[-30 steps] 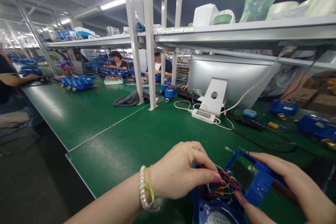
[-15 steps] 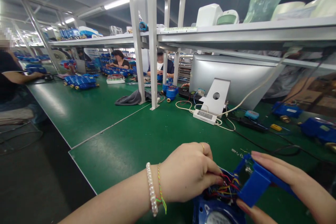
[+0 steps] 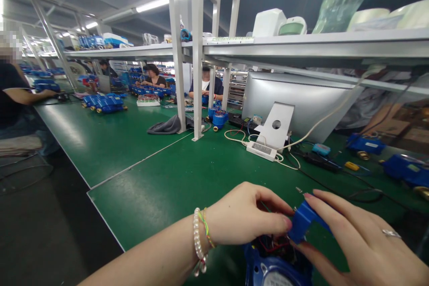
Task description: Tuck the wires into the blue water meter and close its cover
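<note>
Holding a blue cover [image 3: 303, 225] over the open blue meter body [image 3: 268, 268], both hands meet at the near edge of the green worktop [image 3: 187, 178]. Left hand [image 3: 246, 219]: fingers curled, thumb and forefinger tips pressed to the cover's left edge, just above the wires. Right hand [image 3: 351, 241]: fingers long and nearly straight, lying over the cover's top and far side, thumb under it, so it is gripped. Red and other coloured wires [image 3: 273, 245] sit directly below the fingertips, between cover and body. Meter dial partly cut off by the frame edge.

Risk, as judged: wires pinched or nicked if the cover closes with a loop across the rim; a strand could pull loose if the cover tilts. Small metal parts [image 3: 299, 190] lie loose just beyond the fingers and could be knocked away.
</note>
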The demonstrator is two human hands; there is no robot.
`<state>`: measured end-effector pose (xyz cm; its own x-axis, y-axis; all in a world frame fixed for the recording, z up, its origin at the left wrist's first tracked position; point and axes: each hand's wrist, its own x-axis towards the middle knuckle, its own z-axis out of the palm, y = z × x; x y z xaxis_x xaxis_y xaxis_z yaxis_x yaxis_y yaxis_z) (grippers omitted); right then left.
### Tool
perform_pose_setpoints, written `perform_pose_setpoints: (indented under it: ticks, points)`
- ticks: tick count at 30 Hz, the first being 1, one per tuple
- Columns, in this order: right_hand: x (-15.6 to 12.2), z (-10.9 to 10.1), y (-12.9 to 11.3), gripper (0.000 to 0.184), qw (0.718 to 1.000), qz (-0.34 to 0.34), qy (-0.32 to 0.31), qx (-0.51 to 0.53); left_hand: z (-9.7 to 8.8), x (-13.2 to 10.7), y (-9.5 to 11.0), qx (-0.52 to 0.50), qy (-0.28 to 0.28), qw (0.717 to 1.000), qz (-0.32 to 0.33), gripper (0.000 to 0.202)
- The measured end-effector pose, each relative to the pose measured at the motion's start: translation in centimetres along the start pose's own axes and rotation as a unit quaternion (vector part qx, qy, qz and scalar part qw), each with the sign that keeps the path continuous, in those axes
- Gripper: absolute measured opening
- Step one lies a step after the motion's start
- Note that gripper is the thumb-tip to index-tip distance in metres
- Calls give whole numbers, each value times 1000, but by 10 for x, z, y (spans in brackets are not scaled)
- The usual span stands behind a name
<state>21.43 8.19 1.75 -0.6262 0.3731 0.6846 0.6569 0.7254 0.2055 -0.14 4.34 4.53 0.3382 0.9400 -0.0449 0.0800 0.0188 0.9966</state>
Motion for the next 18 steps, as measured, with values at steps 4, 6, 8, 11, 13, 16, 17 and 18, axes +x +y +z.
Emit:
perform_pose_setpoints:
  ticks: [4, 6, 8, 11, 13, 16, 17, 18]
  points:
    - [6, -3, -3, 51, 998, 2, -32, -59, 7, -2, -1, -21, 7, 1000, 8, 40]
    - [7, -5, -1, 51, 998, 0, -49, -44, 8, -3, -2, -23, 13, 999, 19, 35]
    - [4, -7, 4, 50, 998, -9, -51, 17, 7, -4, -3, -14, 29, 999, 34, 29]
    - [-4, -6, 9, 50, 992, 28, -27, 117, 2, -8, -4, 3, 43, 998, 54, 20]
    - [-6, -4, 8, 50, 982, 90, -16, 163, 0, -9, -7, -8, 39, 997, 61, 16]
    - [-4, -1, 2, 47, 957, 176, 6, 229, 0, -8, -13, -51, 27, 997, 58, 19]
    - [-3, 0, 0, 47, 947, 200, 11, 250, 0, -7, -14, -66, 19, 996, 50, 23]
    - [-2, 0, -1, 46, 937, 222, 13, 269, 0, -6, -16, -79, 8, 996, 42, 26]
